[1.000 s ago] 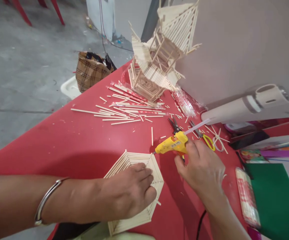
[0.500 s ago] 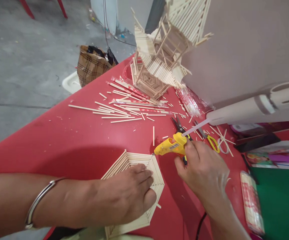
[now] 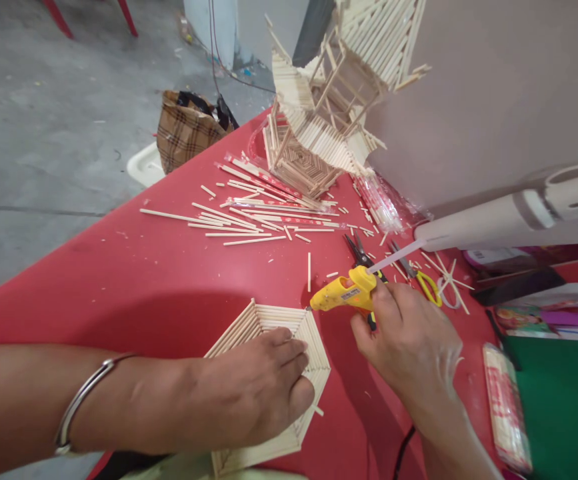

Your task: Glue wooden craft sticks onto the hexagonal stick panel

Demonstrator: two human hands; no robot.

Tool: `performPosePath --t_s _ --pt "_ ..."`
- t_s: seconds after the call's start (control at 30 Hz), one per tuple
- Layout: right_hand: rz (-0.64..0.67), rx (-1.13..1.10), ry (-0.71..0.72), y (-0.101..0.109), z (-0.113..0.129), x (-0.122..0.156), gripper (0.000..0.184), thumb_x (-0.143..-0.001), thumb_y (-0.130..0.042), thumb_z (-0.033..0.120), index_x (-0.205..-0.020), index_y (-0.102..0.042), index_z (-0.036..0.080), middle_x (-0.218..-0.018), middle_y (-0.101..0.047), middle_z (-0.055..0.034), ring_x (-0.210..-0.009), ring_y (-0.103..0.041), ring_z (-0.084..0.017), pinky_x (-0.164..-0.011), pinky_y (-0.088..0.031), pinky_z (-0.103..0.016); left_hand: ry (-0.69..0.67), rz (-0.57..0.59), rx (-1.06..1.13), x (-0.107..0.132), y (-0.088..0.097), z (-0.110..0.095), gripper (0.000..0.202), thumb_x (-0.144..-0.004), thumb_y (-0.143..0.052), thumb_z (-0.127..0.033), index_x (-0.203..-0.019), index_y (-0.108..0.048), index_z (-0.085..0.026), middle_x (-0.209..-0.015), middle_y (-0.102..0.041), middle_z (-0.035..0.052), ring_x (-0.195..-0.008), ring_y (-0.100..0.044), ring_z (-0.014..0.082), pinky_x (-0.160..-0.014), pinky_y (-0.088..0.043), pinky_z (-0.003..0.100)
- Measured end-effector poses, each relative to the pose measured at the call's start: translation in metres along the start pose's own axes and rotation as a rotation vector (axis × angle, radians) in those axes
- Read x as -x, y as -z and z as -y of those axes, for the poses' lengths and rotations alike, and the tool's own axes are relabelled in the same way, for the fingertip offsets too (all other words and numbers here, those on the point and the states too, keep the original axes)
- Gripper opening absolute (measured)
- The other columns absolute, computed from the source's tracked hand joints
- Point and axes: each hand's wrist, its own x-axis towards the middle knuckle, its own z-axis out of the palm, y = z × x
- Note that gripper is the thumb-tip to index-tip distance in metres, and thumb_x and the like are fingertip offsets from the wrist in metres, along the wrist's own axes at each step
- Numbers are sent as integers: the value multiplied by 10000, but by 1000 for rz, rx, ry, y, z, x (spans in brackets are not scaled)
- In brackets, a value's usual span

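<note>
My right hand (image 3: 409, 337) grips a yellow hot glue gun (image 3: 345, 290), a translucent glue stick (image 3: 393, 257) poking out of its back. Its nozzle meets the upper right corner of a many-sided panel of pale wooden chopsticks (image 3: 315, 347), laid in nested rings. Across that panel lies my left hand (image 3: 266, 387), its fingers curled and pressed together, holding it down; the fingertips and the panel's middle are partly hidden. One short stick (image 3: 309, 272) lies on the table just beyond the nozzle.
On the red table (image 3: 169, 267) are loose chopsticks (image 3: 233, 223), black-bladed pliers or cutters (image 3: 356, 250) and yellow-handled scissors (image 3: 427, 288). A chopstick pagoda-like model (image 3: 329, 100) stands at the back by a grey wall. At right lie a white tube (image 3: 483, 217), packed chopsticks (image 3: 506, 407) and a green sheet (image 3: 559, 400).
Almost nothing differs. The whole view has shifted slightly, and both hands, the glue gun and the panel keep their places relative to each other.
</note>
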Motion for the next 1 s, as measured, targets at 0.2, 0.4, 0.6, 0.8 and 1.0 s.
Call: performPosePath --t_s 0.2,0.4,0.6,0.8,1.0 --pt "28 -9 -11 0 0 1 300 -854 -603 250 -1128 -611 128 -905 -669 -79 -726 -567 -193 -677 -405 -327 -27 -4 -22 -2 2 2 106 -950 -529 -185 -922 -620 -136 -1064 -738 177 -1076 -665 290 -987 -479 471" --pt "11 3 -9 -2 -1 1 324 -846 -616 261 -1136 -603 118 -909 -669 -77 -725 -559 -194 -677 -405 -328 -37 2 -42 -1 0 2 135 -957 -503 -187 -916 -622 -140 -1086 -733 174 -1086 -660 300 -990 -479 484" --pt "2 -3 -8 -3 -1 1 324 -836 -612 241 -1140 -600 129 -909 -669 -75 -717 -557 -190 -671 -406 -326 -45 32 -28 -4 6 3 142 -958 -491 -171 -902 -616 -135 -1029 -738 174 -1066 -669 302 -953 -502 478" --pt "-12 -8 -2 -3 -1 1 334 -835 -590 233 -1153 -604 135 -911 -668 -79 -722 -564 -192 -664 -412 -330 -40 28 -31 -3 8 2 136 -960 -496 -171 -904 -615 -134 -1013 -738 174 -1066 -666 300 -938 -512 465" --pt "-18 -10 -4 -3 1 -2 288 -847 -604 228 -1121 -605 139 -912 -674 -75 -750 -587 -195 -686 -415 -325 -54 34 -26 -4 8 3 131 -954 -496 -162 -902 -612 -129 -1015 -737 172 -1057 -669 305 -927 -511 468"
